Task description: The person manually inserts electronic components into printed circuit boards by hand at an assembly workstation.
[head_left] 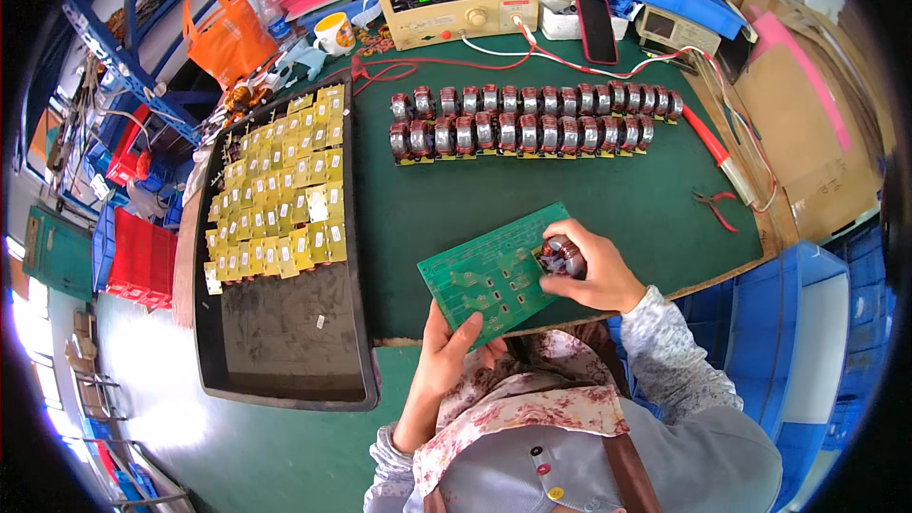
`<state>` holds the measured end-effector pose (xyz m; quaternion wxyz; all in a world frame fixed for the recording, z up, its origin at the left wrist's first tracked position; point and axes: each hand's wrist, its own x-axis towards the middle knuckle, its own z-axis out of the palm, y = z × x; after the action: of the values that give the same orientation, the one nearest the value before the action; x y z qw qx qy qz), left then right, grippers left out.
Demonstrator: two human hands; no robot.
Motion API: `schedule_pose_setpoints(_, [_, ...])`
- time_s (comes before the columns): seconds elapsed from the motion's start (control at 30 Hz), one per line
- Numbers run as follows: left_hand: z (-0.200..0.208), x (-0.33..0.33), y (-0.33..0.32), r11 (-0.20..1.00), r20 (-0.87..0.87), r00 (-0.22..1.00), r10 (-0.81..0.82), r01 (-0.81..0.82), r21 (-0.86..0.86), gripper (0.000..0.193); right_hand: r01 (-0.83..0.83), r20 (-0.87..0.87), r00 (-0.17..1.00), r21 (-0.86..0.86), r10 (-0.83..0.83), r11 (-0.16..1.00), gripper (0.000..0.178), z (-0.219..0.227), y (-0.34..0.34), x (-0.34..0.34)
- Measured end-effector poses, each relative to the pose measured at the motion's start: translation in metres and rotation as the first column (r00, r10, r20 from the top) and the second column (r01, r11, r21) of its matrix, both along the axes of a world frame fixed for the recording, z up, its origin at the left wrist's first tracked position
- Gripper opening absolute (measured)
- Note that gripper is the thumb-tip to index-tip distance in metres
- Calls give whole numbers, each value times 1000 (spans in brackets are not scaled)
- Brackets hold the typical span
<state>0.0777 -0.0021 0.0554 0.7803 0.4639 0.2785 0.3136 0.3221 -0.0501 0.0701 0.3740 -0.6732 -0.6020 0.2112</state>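
Observation:
A green circuit board [456,275] is tilted over the front edge of the green table mat. My left hand [448,347] grips its lower left corner, the thumb on top. In my right hand [603,271] is a copper-wound toroidal coil [562,256], pinched between thumb and fingers at the board's right end. Whether the coil touches the board I cannot tell. Further back on the mat stand two rows of similar coils [518,136] on small yellow boards.
A black tray [280,347] at the left holds rows of small yellow boards [275,199]. Pliers with red handles [719,211] and a red-handled probe [708,138] lie on the right. A bench meter [456,9], phone [597,28] and mug [334,33] line the back.

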Motion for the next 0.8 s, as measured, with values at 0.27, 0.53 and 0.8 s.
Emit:
schedule_pose_setpoints(0.27, [-9,-7,8,997,-75,996,49,-44,67,24,-109,-576,805,89,140,990,67,-38,-8,15])
schedule_pose_setpoints(0.53, [-41,-44,10,747,-390,810,437,-86,659,66,665,-219,743,345,-632,662,62,-14,2,155])
schedule_pose_setpoints(0.8, [-4,-32,4,588,-425,698,576,7,809,62,370,6,927,159,-376,915,67,-38,36,231])
